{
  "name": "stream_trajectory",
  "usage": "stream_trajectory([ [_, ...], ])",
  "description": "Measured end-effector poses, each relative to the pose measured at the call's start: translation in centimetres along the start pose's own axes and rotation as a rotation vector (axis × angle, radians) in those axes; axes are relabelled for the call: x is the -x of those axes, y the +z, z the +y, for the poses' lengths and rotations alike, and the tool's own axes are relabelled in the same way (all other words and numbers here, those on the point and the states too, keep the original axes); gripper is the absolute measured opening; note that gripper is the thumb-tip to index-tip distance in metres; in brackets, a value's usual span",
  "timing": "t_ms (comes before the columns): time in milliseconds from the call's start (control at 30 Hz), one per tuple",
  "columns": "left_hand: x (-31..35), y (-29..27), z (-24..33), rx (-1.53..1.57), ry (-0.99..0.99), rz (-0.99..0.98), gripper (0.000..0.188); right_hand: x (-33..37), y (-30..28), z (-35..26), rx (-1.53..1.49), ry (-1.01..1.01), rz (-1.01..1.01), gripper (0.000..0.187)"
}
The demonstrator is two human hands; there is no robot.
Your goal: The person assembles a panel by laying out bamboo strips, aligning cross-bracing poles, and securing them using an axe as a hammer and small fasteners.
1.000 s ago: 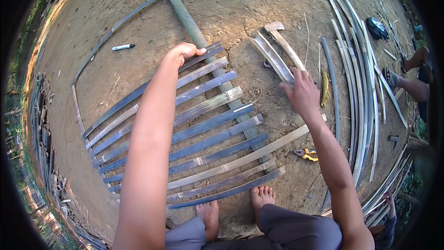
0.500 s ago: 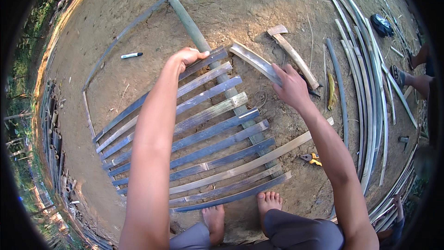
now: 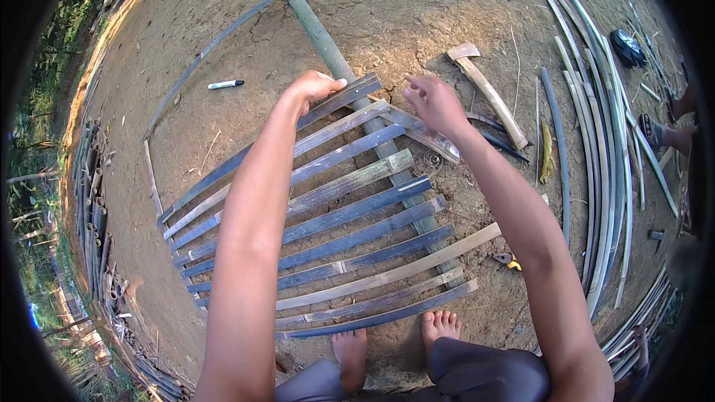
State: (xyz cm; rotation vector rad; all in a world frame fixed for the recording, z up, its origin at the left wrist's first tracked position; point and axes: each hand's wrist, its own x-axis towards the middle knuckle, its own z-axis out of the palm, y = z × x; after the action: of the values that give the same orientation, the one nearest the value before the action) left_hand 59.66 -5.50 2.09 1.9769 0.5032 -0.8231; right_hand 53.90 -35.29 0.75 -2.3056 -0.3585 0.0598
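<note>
Several split-bamboo slats (image 3: 347,193) lie side by side across a round bamboo pole (image 3: 316,30) on the dirt ground. My left hand (image 3: 316,89) closes on the farthest dark slat (image 3: 357,91), thumb on top near its right end. A short wide bamboo piece (image 3: 447,150) rests on the ground to the right, partly behind my right hand and near the slat ends. My right hand (image 3: 436,108), slightly blurred, hovers beside that piece with fingers apart and nothing visible in them. An axe with a wooden handle (image 3: 491,93) lies just right of this hand.
Pliers with yellow grips (image 3: 509,260) lie right of the slats, and a marker (image 3: 226,85) lies to the left. Long bamboo strips (image 3: 596,156) spread at the right, near another person's feet (image 3: 666,134). Cut bamboo poles (image 3: 91,216) are stacked along the left.
My right hand has let go of the short bamboo piece, which now lies lower and nearer the slat ends. The hand moved left and slightly up. My left hand still grips the slat.
</note>
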Motion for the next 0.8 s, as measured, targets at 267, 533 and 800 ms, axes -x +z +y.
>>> stream_trajectory([
  [267, 0.3, 3.1, -1.4, -0.27, 0.256, 0.373, 0.034, -6.7, 4.6, -1.7, -0.089, 0.312, -0.137, 0.034],
  [533, 0.3, 4.2, -4.0, -0.247, 0.21, 0.396, 0.048, -8.7, 4.7, -1.3, -0.283, 0.548, -0.282, 0.029],
  [800, 0.5, 3.8, -4.0, -0.18, 0.186, 0.33, 0.048, -9.2, 3.8, -2.1, -0.292, 0.592, -0.397, 0.03],
])
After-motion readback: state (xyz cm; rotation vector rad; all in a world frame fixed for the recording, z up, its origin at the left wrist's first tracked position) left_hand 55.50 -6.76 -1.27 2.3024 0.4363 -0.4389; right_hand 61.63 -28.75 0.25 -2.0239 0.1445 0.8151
